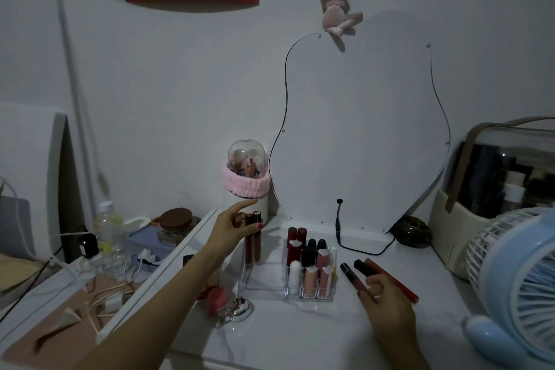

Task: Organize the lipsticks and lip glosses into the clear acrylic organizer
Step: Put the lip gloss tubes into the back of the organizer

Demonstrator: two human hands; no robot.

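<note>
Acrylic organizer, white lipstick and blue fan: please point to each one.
acrylic organizer (255, 287): head view, bare floor of its open left compartment.
white lipstick (295, 275): head view, middle of its body, front row.
blue fan (522, 279): head view, white front grille.

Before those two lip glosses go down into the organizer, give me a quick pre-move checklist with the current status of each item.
1. Left hand has a firm grip on the two lip glosses: ok, both upright.
2. Open compartment on the organizer's left side is free: ok, looks empty.
3. Glosses are lined up over that compartment: ok, above its back edge.
4. Small slots at right have room: not ok, every visible slot holds a lipstick.
5. Right hand is clear of the organizer: ok, it rests on the loose glosses beside it.
</note>
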